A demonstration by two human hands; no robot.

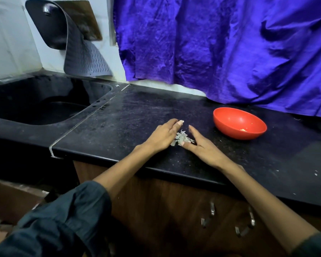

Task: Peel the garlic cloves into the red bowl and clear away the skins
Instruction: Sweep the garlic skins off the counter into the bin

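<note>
Head: left hand (162,135), right hand (202,145) flat, fingers straight, flanking skins (183,139).

the worktop (137,112) is dark polished stone, dusty and speckled. the red bowl (239,123) looks like smooth glossy plastic. garlic skins (183,139) are thin, papery flakes. at 12 o'clock hangs crumpled purple cloth (220,43); below, wood-grain cabinet fronts (165,210) carry shiny metal handles (212,209).

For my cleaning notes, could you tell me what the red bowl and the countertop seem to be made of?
Red bowl: probably plastic, uniform colour with a soft sheen. Countertop: looks like polished black stone, perhaps granite; speckled, faintly reflective, dusty.
</note>
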